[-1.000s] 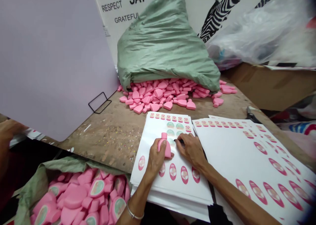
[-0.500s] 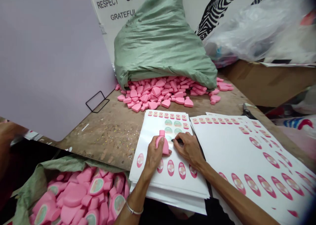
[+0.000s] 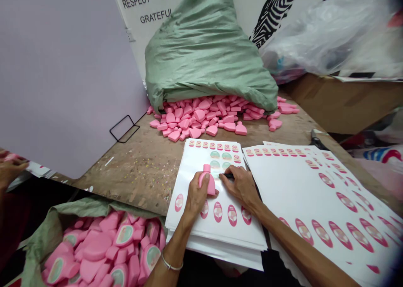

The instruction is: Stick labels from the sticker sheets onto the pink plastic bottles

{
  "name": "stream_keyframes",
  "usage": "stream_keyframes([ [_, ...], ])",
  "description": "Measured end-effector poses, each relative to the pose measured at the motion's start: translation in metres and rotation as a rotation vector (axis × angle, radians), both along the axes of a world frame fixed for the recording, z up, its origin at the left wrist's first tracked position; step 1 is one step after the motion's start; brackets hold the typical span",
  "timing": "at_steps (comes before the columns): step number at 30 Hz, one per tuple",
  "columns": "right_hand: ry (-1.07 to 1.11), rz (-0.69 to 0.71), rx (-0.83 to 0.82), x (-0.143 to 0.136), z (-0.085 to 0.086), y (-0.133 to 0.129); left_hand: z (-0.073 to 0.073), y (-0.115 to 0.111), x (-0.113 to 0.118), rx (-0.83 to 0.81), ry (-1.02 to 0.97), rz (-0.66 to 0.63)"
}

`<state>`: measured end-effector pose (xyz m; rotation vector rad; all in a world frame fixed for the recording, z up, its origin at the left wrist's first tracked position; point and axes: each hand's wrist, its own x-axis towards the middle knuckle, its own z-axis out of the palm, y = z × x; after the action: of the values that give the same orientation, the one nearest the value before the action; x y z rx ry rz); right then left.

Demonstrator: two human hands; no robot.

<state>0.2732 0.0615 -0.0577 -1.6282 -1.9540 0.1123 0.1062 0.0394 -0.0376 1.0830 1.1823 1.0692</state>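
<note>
My left hand (image 3: 197, 193) is closed around a small pink bottle (image 3: 207, 182), its neck pointing away from me. It rests over a stack of sticker sheets (image 3: 195, 230) printed with pink ovals, green rounds and small labels. My right hand (image 3: 242, 186) pinches a slim black tool (image 3: 227, 176), whose tip touches or hovers just over the sheet beside the green stickers (image 3: 226, 156). Most of this tool is hidden by my fingers, so its kind is unclear. A small gap separates the bottle from the tool's tip.
A green sack (image 3: 208, 56) spills plain pink bottles (image 3: 198, 117) at the back. Labelled bottles (image 3: 97, 247) fill another sack (image 3: 47, 232) at lower left. More sticker sheets (image 3: 283, 182), scissors or a knife (image 3: 317, 140) and a wire stand (image 3: 124, 129) lie around. Another person's hand (image 3: 11, 169) shows far left.
My right hand has shifted very slightly, showing more of the black tool. My left hand keeps the bottle in place. At far left, the other person's hand has moved partly out of view.
</note>
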Motion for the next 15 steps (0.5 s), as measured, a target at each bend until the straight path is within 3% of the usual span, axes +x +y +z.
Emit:
stream_keyframes([
  [4,-0.058,-0.031,0.059,-0.004,0.000,-0.001,0.001,-0.001,0.000,-0.004,-0.006,-0.002],
  [9,-0.024,0.052,0.183,-0.007,0.001,-0.007,0.003,0.000,0.001,-0.017,-0.062,0.003],
  [12,0.188,-0.006,0.152,-0.004,0.010,-0.010,0.003,-0.001,0.001,-0.058,-0.090,0.055],
  [15,0.471,-0.076,0.016,-0.001,0.028,-0.015,0.003,-0.005,0.000,-0.096,-0.178,0.118],
])
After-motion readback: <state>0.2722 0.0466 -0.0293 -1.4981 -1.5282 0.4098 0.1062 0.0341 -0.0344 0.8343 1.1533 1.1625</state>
